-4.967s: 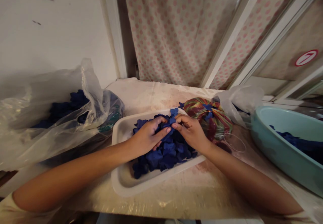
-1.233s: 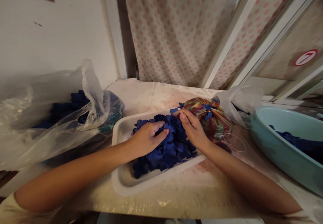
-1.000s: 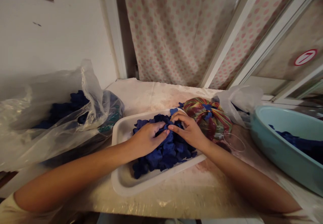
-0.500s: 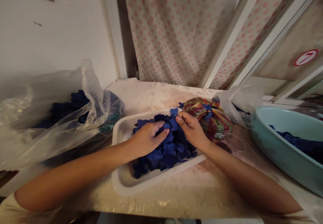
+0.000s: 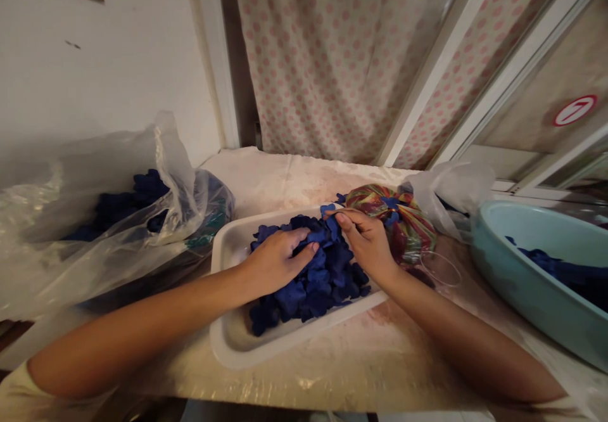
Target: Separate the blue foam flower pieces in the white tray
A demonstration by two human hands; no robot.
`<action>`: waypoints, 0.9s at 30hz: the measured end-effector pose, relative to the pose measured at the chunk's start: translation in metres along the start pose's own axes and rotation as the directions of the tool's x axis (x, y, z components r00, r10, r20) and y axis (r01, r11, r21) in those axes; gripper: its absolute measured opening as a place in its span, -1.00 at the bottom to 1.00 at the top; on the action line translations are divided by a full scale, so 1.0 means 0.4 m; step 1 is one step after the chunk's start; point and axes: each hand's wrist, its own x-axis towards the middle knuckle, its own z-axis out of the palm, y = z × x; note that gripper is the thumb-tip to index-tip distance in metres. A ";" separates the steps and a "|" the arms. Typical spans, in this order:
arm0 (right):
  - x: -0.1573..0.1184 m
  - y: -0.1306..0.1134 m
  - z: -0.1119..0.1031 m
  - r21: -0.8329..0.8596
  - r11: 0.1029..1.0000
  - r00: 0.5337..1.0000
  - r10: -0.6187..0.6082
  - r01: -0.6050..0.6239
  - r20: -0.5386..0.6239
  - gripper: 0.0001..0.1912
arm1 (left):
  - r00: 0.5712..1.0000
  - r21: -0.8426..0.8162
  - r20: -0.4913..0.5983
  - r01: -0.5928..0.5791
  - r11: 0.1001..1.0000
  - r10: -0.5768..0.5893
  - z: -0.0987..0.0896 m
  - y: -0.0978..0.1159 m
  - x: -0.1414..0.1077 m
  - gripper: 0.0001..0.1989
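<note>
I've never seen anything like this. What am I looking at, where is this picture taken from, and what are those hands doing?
There's no machine here. These are a person's own two bare hands, seen from a camera worn on their head, looking forward and down. The left hand lies flat on a pile of blue flower-shaped pieces in a white tray. The right hand reaches to the pile's far edge, its fingertips at the pieces, though I can't tell whether they grip one. On the plastic-covered table, a clear plastic bag with more blue pieces sits left, a striped tied bundle sits just past the right hand, and a pale teal basin with blue pieces sits right.
</note>
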 end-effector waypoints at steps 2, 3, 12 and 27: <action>0.002 0.003 -0.001 0.002 1.000 1.000 0.015 -0.015 -0.022 -0.64 | 1.000 -0.008 0.002 0.007 1.000 -0.007 0.000 0.001 0.000 -0.70; 0.001 0.005 -0.001 0.000 1.000 0.999 0.028 -0.028 -0.027 -0.62 | 1.000 -0.007 0.005 0.011 1.000 -0.011 0.000 0.001 0.000 -0.70; -0.009 0.015 0.000 0.043 0.993 0.987 0.104 -0.110 0.119 -0.52 | 1.000 0.004 -0.007 0.015 1.000 -0.015 0.002 -0.004 -0.002 -0.70; 0.005 0.029 0.005 0.021 0.998 0.992 0.063 -0.066 0.111 -0.84 | 1.000 0.002 -0.003 0.001 1.000 -0.001 -0.002 0.003 0.000 -0.72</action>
